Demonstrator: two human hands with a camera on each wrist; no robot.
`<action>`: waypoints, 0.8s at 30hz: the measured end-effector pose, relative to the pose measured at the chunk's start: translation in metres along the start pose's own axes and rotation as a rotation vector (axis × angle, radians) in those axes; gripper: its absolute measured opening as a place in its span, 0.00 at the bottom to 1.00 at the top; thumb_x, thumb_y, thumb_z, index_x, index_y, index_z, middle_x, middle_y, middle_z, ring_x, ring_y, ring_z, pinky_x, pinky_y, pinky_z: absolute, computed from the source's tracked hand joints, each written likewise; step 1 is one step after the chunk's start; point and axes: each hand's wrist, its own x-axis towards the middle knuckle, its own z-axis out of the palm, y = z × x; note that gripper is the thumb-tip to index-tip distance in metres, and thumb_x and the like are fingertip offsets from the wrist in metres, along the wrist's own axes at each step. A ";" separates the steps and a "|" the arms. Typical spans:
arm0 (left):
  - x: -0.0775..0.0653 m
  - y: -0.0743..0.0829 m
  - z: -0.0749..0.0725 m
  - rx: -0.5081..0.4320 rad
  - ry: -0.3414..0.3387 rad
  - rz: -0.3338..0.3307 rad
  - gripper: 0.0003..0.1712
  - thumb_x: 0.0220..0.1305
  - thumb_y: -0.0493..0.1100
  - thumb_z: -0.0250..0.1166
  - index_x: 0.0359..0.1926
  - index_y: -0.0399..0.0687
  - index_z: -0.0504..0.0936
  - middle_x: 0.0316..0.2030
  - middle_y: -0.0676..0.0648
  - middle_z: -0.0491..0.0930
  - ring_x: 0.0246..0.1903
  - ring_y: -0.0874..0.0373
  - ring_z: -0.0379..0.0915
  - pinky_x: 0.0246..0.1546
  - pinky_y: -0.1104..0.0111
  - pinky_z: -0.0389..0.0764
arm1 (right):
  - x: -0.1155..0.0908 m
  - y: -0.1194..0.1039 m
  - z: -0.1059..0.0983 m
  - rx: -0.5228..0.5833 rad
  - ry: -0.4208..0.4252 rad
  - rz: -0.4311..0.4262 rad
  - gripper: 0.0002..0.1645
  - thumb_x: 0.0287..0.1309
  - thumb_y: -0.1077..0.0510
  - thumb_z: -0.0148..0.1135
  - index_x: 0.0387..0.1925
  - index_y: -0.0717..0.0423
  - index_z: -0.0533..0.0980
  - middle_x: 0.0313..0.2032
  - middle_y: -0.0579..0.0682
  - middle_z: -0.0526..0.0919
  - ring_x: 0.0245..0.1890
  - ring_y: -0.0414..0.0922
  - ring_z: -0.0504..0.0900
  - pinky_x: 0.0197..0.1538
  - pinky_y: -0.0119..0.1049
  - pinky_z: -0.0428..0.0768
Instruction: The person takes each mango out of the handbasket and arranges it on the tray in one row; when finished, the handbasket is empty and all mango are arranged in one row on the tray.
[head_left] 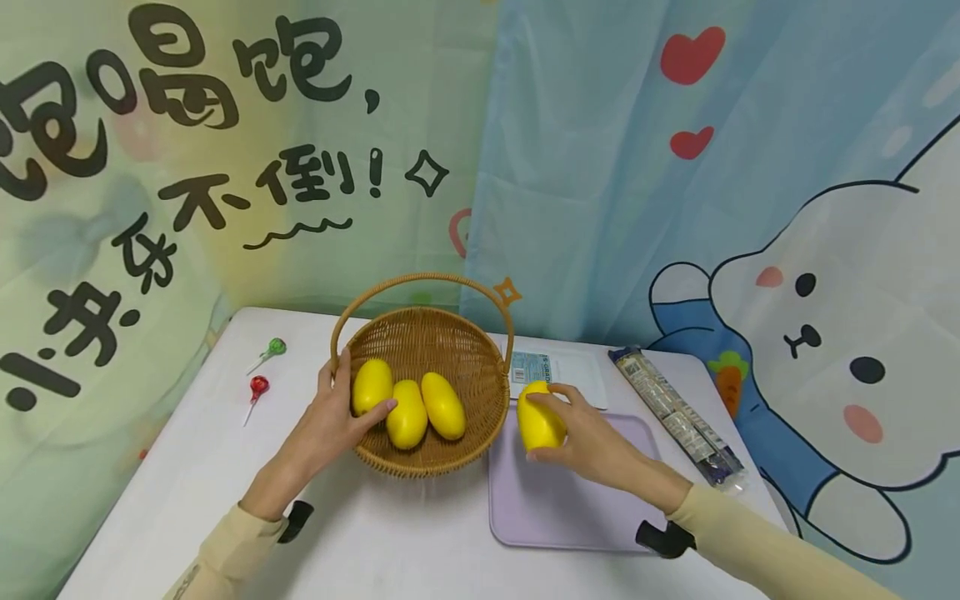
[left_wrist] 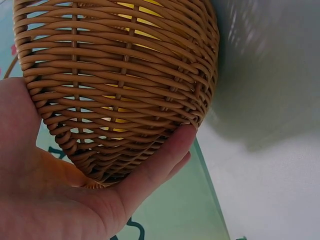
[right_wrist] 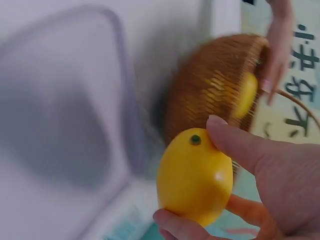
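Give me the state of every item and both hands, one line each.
Wicker basket, handle raised
Three yellow fruits, inside the basket
Fourth yellow fruit, held outside the basket
Left hand, gripping the basket's rim
Right hand, holding the fourth yellow fruit
Lilac tray, lying flat
Green lollipop, lying on the table
Red lollipop, lying on the table
Long packet, lying flat
White pack, partly hidden

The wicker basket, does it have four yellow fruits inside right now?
No, the head view shows three yellow fruits in the wicker basket, while the right hand holds a fourth yellow fruit outside it.
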 end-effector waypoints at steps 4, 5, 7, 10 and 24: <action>0.001 -0.001 0.000 0.003 -0.001 0.004 0.67 0.65 0.70 0.62 0.81 0.40 0.30 0.77 0.26 0.38 0.63 0.29 0.70 0.60 0.43 0.76 | 0.002 0.011 0.033 0.060 -0.002 0.022 0.46 0.49 0.46 0.80 0.69 0.52 0.72 0.71 0.66 0.63 0.61 0.62 0.75 0.62 0.59 0.76; 0.001 -0.001 0.000 0.002 -0.001 0.003 0.67 0.65 0.71 0.62 0.81 0.41 0.30 0.77 0.26 0.38 0.63 0.29 0.70 0.60 0.43 0.76 | 0.002 0.012 0.040 0.078 0.001 0.023 0.46 0.49 0.46 0.80 0.68 0.53 0.72 0.71 0.66 0.63 0.62 0.63 0.75 0.63 0.60 0.74; 0.001 -0.001 0.000 0.001 -0.001 0.001 0.66 0.65 0.70 0.61 0.81 0.42 0.30 0.77 0.27 0.37 0.63 0.29 0.70 0.60 0.42 0.76 | 0.002 0.016 0.052 0.113 0.002 0.025 0.46 0.49 0.47 0.80 0.68 0.54 0.73 0.71 0.67 0.63 0.64 0.64 0.73 0.65 0.61 0.72; 0.002 -0.001 0.001 -0.005 0.002 0.001 0.66 0.65 0.70 0.62 0.81 0.43 0.30 0.77 0.27 0.37 0.63 0.29 0.69 0.60 0.42 0.75 | 0.002 0.018 0.065 0.154 0.011 0.027 0.47 0.48 0.47 0.81 0.68 0.54 0.73 0.71 0.67 0.63 0.65 0.64 0.72 0.66 0.62 0.70; 0.000 0.001 -0.001 -0.013 -0.002 -0.011 0.66 0.66 0.69 0.62 0.81 0.42 0.30 0.78 0.28 0.36 0.66 0.29 0.67 0.63 0.41 0.72 | -0.007 0.022 0.088 0.173 0.069 -0.001 0.48 0.48 0.48 0.81 0.69 0.53 0.70 0.70 0.68 0.62 0.62 0.62 0.75 0.65 0.58 0.74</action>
